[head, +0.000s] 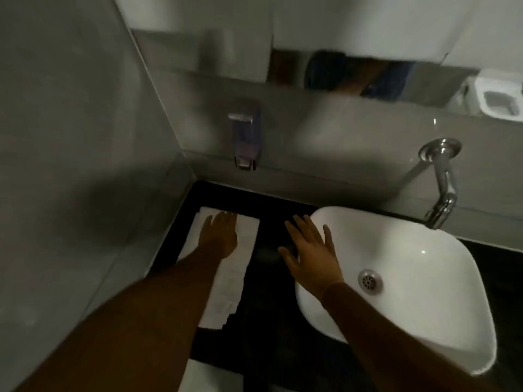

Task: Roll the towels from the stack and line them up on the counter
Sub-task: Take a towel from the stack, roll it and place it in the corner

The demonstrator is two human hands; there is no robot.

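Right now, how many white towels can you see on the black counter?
2. One towel lies spread flat beside the sink, under the left hand. Another white piece shows at the bottom edge; more may be hidden.

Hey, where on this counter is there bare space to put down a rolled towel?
The dark strip of counter between the flat white towel and the sink is bare, though the right hand hovers over its far end. A narrow band behind the towel, by the wall, is free too. The left hand lies on the towel.
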